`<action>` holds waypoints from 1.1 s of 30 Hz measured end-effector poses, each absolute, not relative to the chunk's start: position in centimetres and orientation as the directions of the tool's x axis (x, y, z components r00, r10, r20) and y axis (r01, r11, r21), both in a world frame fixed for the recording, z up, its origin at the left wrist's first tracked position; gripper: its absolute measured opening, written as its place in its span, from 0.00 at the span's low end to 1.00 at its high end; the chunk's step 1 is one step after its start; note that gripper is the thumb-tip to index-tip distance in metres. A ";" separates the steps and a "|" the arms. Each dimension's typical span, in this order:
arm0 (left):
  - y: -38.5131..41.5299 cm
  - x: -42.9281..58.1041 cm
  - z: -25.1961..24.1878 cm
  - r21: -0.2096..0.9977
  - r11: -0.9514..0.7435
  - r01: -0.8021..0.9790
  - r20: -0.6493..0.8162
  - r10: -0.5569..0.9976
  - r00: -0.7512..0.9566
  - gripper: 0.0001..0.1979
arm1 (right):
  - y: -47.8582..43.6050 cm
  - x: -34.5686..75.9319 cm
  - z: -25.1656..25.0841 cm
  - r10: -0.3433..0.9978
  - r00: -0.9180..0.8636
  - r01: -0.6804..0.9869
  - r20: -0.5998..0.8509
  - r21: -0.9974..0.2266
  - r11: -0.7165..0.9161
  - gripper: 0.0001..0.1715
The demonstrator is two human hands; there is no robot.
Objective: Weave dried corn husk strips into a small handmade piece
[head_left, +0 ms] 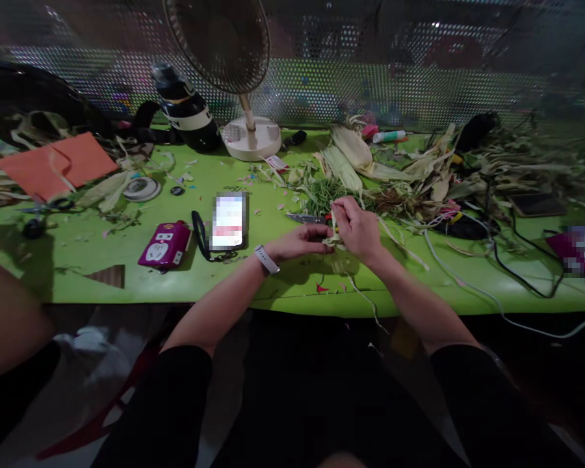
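Both hands meet over the green table, near its front edge. My left hand (305, 240) pinches a pale strip of corn husk (340, 242), the fingers closed at its lower end. Thumb and fingers of my right hand (355, 224) are closed on the same husk from above. A thin husk strand (365, 296) trails over the table edge below them. Just behind the hands lie grey-bladed scissors (305, 218) with red on the handle, beside a heap of green plant stems (325, 194). Pale corn husks (344, 166) lie farther back.
A phone (228, 221) and a purple power socket (166, 245) lie to the left. A fan (252, 140) and a dark bottle (190, 117) stand at the back before a perforated metal screen. Dried husks and cables (472, 302) spread on the right. Another person's arm (10, 318) shows at far left.
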State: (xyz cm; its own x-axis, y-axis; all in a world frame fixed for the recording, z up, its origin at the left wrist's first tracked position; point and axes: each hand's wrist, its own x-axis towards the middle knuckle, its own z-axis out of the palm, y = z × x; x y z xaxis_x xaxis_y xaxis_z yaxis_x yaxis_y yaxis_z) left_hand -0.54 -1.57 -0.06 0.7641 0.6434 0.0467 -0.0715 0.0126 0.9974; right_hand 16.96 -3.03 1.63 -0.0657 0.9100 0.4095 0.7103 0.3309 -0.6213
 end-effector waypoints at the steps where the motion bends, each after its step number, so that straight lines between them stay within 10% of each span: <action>1: -1.6 -0.5 0.0 0.997 0.027 -0.076 0.041 0.641 0.766 0.10 | -3.1 16.9 1.7 0.912 -0.068 0.722 0.404 -0.611 0.325 0.15; 13: -1.7 0.8 -1.2 0.993 -0.012 -0.121 0.090 0.746 0.660 0.18 | -2.0 17.5 1.5 0.896 -0.028 0.658 0.444 -0.667 0.351 0.20; 20: -2.3 1.1 -1.2 0.964 0.250 -0.089 -0.107 0.674 0.731 0.18 | -1.3 18.0 1.4 0.880 0.001 0.685 0.475 -0.641 0.346 0.22; 25: -1.1 1.2 -2.0 0.919 0.196 -0.341 -0.075 0.938 0.339 0.20 | -2.2 18.3 2.6 0.779 0.091 0.667 0.621 -0.619 0.415 0.17; 33: -0.8 1.0 -1.4 0.871 0.066 -0.487 0.002 0.990 0.139 0.23 | -2.8 15.6 0.7 0.937 -0.341 0.322 -0.079 -0.946 0.037 0.15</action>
State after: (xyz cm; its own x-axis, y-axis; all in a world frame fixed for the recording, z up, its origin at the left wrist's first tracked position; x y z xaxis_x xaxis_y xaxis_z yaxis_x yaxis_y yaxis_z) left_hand 0.99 -0.81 -1.42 0.1389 0.9903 0.0021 -0.4870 0.0665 0.8709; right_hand 15.61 -2.83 0.70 -0.3412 0.9367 -0.0793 0.3221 0.0373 -0.9460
